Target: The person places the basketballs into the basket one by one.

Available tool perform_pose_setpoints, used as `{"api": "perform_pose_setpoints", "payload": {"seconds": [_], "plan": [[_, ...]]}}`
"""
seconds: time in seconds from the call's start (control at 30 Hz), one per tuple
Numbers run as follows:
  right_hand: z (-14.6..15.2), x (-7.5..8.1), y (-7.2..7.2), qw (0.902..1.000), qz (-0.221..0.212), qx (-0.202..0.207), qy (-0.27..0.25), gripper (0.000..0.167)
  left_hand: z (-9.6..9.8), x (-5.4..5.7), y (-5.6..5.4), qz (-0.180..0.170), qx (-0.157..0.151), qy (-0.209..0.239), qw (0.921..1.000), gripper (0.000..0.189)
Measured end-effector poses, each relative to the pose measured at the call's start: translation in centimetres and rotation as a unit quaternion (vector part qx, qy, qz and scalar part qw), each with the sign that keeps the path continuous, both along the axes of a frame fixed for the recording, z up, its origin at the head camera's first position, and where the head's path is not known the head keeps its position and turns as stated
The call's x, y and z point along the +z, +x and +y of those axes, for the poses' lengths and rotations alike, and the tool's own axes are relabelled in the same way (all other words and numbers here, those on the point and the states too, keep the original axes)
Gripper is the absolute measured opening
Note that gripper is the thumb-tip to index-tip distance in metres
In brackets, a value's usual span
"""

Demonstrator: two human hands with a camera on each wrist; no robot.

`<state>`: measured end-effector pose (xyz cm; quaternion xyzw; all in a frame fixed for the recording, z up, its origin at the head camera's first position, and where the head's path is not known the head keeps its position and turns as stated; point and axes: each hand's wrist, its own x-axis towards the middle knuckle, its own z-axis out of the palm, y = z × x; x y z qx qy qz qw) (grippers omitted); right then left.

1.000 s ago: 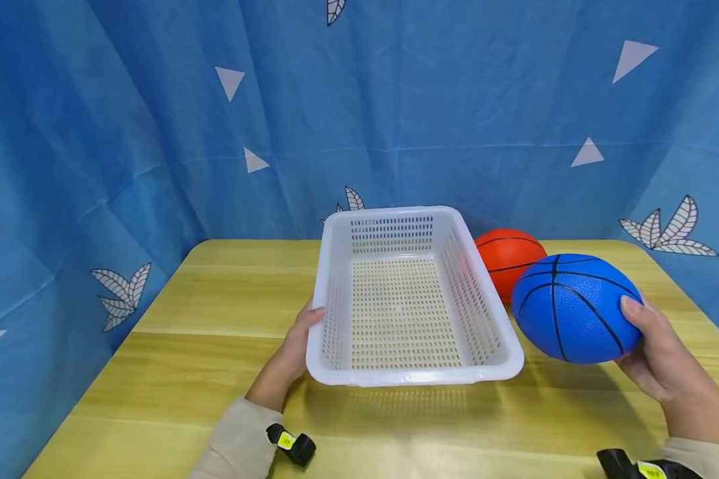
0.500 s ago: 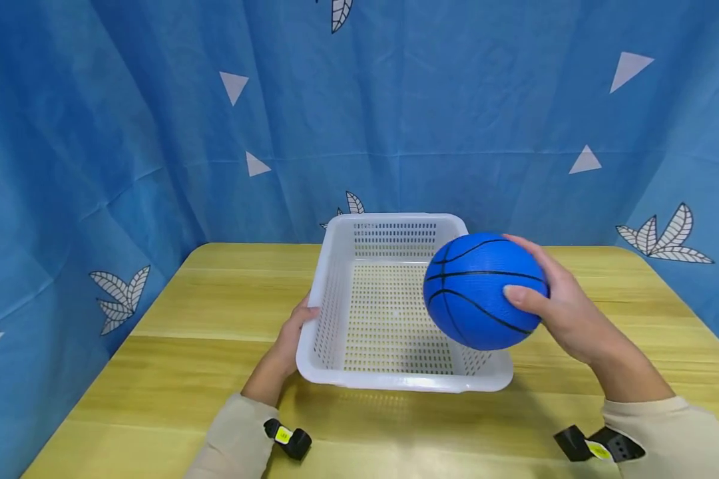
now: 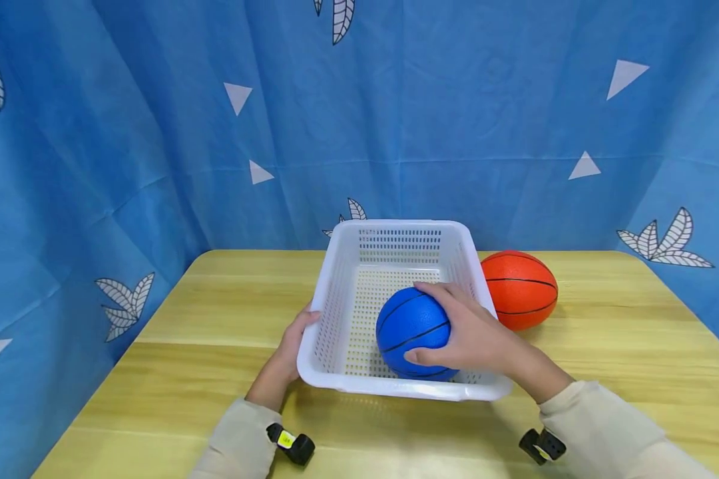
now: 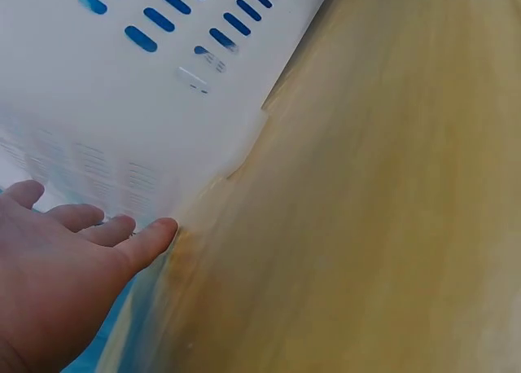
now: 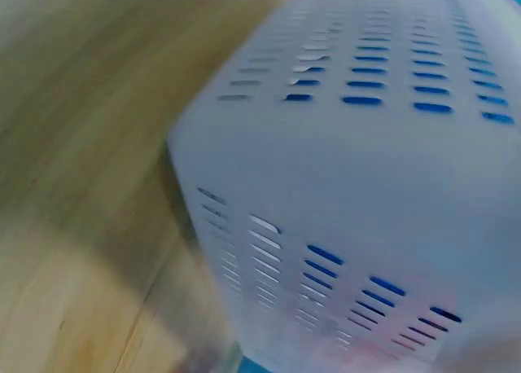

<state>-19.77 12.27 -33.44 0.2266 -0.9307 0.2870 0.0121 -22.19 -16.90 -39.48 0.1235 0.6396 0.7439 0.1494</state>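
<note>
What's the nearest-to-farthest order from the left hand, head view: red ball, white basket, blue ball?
1. White basket: nearest; the left hand holds its left side.
2. Blue ball: within the basket's walls, right of the left hand, gripped by the right hand.
3. Red ball: farthest, outside the basket past its right side.

The left sleeve (image 3: pixel 236 439) is pale cream. Just to the right of it is a little black box (image 3: pixel 301 450) with a bright yellow tag (image 3: pixel 285 439). The right sleeve (image 3: pixel 611 429) is cream too, with black blocks (image 3: pixel 552 444) and a yellow bit (image 3: pixel 541 454) on the side nearest the left sleeve.
</note>
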Motion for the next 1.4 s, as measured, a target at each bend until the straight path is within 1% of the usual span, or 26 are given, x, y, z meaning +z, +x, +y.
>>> {"api": "perform_pose_setpoints", "payload": {"seconds": [0.07,0.17,0.37,0.63,0.77,0.9,1.1,1.23,1.33,1.4], "plan": [[-0.2,-0.3,0.1,0.9998,0.000,0.008,0.020,0.093,0.0,0.0,0.2,-0.003,-0.002,-0.002,1.0000,0.065],[-0.5,-0.4,0.2,0.9988,0.005,0.020,0.044,0.093,0.1,0.1,0.4,-0.009,0.003,0.005,0.9999,0.065],[-0.8,-0.1,0.2,0.9975,0.018,0.028,0.062,0.095,0.4,0.0,0.5,-0.021,-0.002,0.035,0.9992,0.063],[-1.1,0.1,0.2,0.9967,0.025,0.031,0.071,0.099,0.2,-0.2,0.7,-0.024,-0.010,0.038,0.9989,0.064],[-1.2,0.2,0.0,0.9968,0.027,0.023,0.071,0.097,0.0,-0.3,0.5,-0.019,-0.024,0.047,0.9984,0.066],[-1.2,0.1,-0.1,0.9972,0.028,0.019,0.067,0.095,0.0,-0.5,0.2,-0.011,-0.037,0.044,0.9983,0.066],[-1.1,0.0,-0.3,0.9978,0.035,0.008,0.055,0.096,-0.1,-0.6,0.1,-0.010,-0.042,0.040,0.9983,0.066],[-0.6,0.5,-0.5,0.9985,0.041,-0.013,0.034,0.095,-0.2,-0.7,0.1,-0.006,-0.044,0.041,0.9982,0.066],[0.5,1.3,-0.7,0.9970,0.054,-0.055,-0.005,0.090,-0.2,-0.6,0.1,-0.003,-0.047,0.045,0.9979,0.066],[1.7,1.9,-1.1,0.9927,0.065,-0.092,-0.044,0.087,-0.2,-0.5,0.1,-0.002,-0.047,0.046,0.9978,0.067]]}}
